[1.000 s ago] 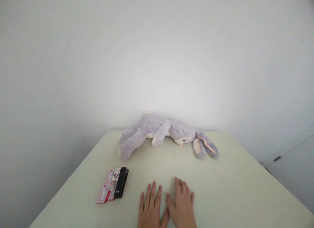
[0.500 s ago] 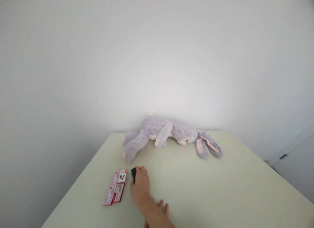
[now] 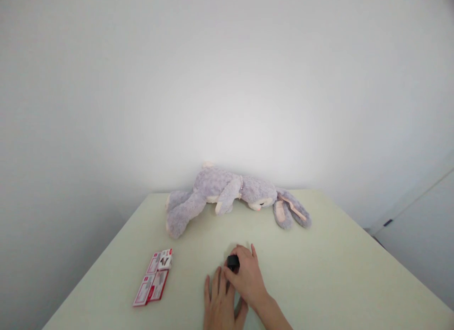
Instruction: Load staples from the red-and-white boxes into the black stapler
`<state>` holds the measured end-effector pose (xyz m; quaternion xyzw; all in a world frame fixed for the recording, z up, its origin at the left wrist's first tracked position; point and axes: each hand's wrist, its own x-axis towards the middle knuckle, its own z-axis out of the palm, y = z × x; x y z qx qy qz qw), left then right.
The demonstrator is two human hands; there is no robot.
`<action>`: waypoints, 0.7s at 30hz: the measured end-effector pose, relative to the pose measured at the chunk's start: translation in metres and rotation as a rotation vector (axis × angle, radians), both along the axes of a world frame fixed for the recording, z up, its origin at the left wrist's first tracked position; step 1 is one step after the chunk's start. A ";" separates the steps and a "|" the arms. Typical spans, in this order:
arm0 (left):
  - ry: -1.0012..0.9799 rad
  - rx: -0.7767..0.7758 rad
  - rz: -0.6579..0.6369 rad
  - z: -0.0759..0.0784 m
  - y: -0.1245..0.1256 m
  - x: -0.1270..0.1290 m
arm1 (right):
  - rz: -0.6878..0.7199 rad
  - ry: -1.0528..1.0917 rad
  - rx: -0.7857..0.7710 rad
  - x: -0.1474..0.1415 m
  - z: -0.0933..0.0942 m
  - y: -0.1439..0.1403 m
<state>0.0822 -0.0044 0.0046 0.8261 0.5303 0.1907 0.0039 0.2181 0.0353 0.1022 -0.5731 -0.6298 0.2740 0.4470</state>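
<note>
My right hand (image 3: 248, 275) pinches a small black block-like object (image 3: 232, 261) between thumb and fingers, just above or on the table; its exact kind is unclear. My left hand (image 3: 220, 301) lies flat, palm down and fingers spread, on the pale table. Its fingertips are close below the black object, near the right thumb; whether they touch is hard to tell. Off to the left of both hands, several small red-and-white boxes (image 3: 144, 290) lie side by side in a block. One white box (image 3: 165, 259) at its upper right carries a dark printed picture.
A grey-lilac plush rabbit (image 3: 213, 184) lies on its side along the back of the pale green table (image 3: 305, 273), its ears to the right. Behind the table rises a white wall (image 3: 227, 84). A white panel with a dark handle (image 3: 388, 223) is at the right.
My right hand has moved from beside the boxes rightward with the black object. My left hand, earlier mostly hidden under the right arm, now shows flat. The view has shifted slightly.
</note>
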 end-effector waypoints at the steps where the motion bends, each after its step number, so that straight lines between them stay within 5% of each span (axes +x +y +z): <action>1: -0.003 -0.007 0.004 -0.001 0.000 -0.001 | -0.056 0.059 0.017 -0.006 -0.002 0.002; 5: 0.009 0.013 0.089 0.008 -0.002 -0.006 | -0.250 0.371 0.043 0.000 -0.014 0.013; 14: -0.048 0.055 0.076 0.020 0.001 -0.020 | -0.515 0.966 -0.146 0.088 -0.042 -0.006; 21: -0.100 0.075 0.799 0.045 -0.011 -0.103 | -0.611 0.963 -0.254 0.108 -0.071 -0.078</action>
